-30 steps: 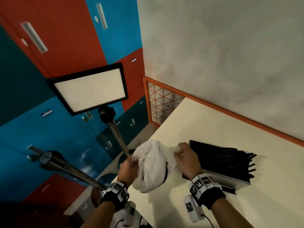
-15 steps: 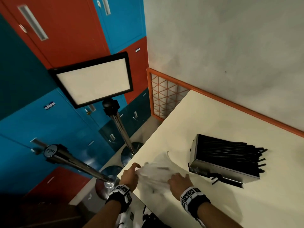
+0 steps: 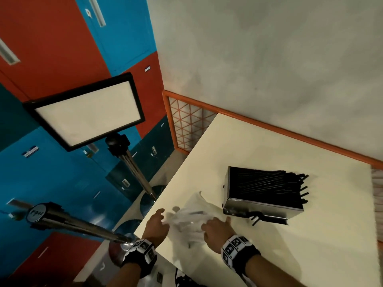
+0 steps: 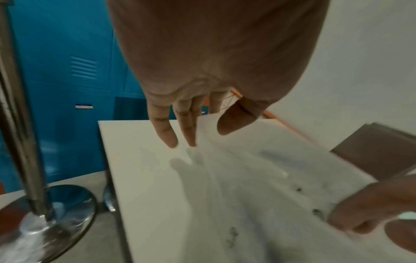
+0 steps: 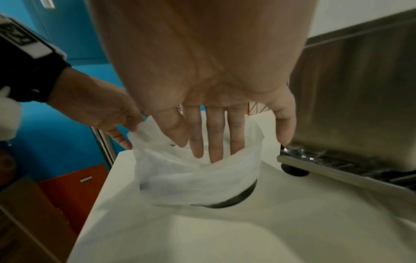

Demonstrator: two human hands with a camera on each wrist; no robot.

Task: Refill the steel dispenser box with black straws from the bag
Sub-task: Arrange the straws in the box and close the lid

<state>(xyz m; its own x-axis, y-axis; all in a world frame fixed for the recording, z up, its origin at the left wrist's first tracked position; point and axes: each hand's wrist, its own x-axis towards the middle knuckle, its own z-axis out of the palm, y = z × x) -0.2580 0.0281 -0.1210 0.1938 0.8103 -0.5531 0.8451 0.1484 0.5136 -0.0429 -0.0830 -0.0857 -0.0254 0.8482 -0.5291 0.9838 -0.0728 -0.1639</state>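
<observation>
The steel dispenser box lies on the cream table, packed with black straws whose ends stick out to the right. A few loose straws lie at its front. Left of it the crumpled white bag rests on the table between both hands. My left hand pinches the bag's left edge between thumb and fingers. My right hand lies flat with straight, spread fingers on the bag. Something dark shows under the bag.
The table's left edge is just beyond my left hand, with a steel pole and its round base on the floor. A light panel on a stand rises at the left. An orange rail runs along the wall.
The bag, held up and bunched a second ago, has come down flat onto the table near the front edge. Both hands came down with it, and my right hand has spread open.
</observation>
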